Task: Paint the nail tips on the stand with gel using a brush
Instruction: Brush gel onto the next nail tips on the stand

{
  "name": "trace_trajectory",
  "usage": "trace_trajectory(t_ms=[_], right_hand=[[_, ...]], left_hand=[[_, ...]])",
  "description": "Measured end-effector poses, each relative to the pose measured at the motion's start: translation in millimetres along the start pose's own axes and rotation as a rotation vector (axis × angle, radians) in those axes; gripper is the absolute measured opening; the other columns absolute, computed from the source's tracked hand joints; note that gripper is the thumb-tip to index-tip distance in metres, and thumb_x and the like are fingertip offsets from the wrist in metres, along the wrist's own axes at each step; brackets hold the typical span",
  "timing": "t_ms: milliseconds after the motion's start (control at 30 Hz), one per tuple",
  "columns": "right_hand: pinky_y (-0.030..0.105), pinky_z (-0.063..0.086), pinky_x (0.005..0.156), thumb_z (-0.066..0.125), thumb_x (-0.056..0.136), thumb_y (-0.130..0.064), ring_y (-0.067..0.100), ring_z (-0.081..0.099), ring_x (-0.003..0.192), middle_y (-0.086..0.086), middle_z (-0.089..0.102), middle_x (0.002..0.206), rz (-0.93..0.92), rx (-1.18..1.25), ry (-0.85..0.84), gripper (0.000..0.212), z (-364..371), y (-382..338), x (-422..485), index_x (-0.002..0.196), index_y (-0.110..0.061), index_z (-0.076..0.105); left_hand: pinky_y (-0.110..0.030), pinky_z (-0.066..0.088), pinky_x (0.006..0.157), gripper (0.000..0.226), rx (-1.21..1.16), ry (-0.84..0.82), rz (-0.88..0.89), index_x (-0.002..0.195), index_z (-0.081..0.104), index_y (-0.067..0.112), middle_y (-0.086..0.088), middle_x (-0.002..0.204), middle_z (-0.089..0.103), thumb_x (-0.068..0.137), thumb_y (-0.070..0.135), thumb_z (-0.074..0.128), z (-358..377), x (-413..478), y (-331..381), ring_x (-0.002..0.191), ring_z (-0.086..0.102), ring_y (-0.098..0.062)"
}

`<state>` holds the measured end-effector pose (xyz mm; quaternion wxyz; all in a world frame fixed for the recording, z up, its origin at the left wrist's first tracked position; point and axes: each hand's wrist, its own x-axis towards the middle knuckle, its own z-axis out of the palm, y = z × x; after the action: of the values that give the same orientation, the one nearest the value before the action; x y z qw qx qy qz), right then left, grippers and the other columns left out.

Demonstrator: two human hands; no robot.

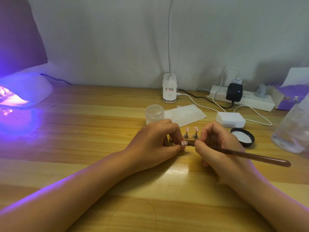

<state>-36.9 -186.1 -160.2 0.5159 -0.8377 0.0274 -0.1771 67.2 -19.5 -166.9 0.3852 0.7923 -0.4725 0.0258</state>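
Table (83, 131): we work near its middle, beside the open gel jar (154, 113).
Left hand (155, 144): we pinch a pink nail tip (184, 144) on its stand.
Right hand (215, 144): fingers curl around the brush (250, 156), its head touching that tip.
Spare tips (191, 132): two upright on stands, just behind both hands.
Risk: we judge a slipping pinch could smear gel or topple them.

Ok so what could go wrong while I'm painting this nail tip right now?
The two standing nail tips sit just behind your right hand; a knuckle could likely topple them. The brush handle sweeps above the open black lid and might knock it. The nail tip pinched in your left hand may smudge against your fingers.
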Motion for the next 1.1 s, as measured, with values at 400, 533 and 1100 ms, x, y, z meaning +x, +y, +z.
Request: trace_trajectory(t_ms=[400,533,1100], right_hand=[[0.021,0.048,0.049,0.067,0.085,-0.013,0.01,0.058,0.056,0.0,0.063,0.064,0.011,0.184,-0.068,0.013,-0.4,-0.8,-1.8,0.083,-0.011,0.055],[0.027,0.049,0.051,0.067,0.084,-0.011,0.01,0.056,0.055,-0.004,0.062,0.064,0.011,0.103,-0.044,0.014,0.1,1.0,-0.6,0.081,-0.017,0.054],[0.021,0.049,0.051,0.067,0.084,-0.016,0.009,0.058,0.058,-0.001,0.063,0.066,0.013,0.175,-0.037,0.011,-0.8,-0.2,-1.2,0.083,-0.015,0.057]], left_hand=[[-0.027,0.046,0.055,0.022,0.03,0.011,0.032,0.078,0.061,0.032,0.01,0.084,0.061,0.081,0.02,0.078,-0.3,-0.8,1.8,0.063,0.055,-0.008],[-0.032,0.047,0.057,0.023,0.039,0.017,0.031,0.077,0.06,0.033,0.011,0.084,0.06,0.081,0.02,0.078,0.3,-1.1,1.7,0.062,0.054,-0.007],[-0.028,0.046,0.056,0.01,0.017,0.011,0.02,0.083,0.069,0.027,0.013,0.082,0.061,0.082,0.024,0.079,1.1,-0.5,-2.9,0.063,0.055,-0.007]])
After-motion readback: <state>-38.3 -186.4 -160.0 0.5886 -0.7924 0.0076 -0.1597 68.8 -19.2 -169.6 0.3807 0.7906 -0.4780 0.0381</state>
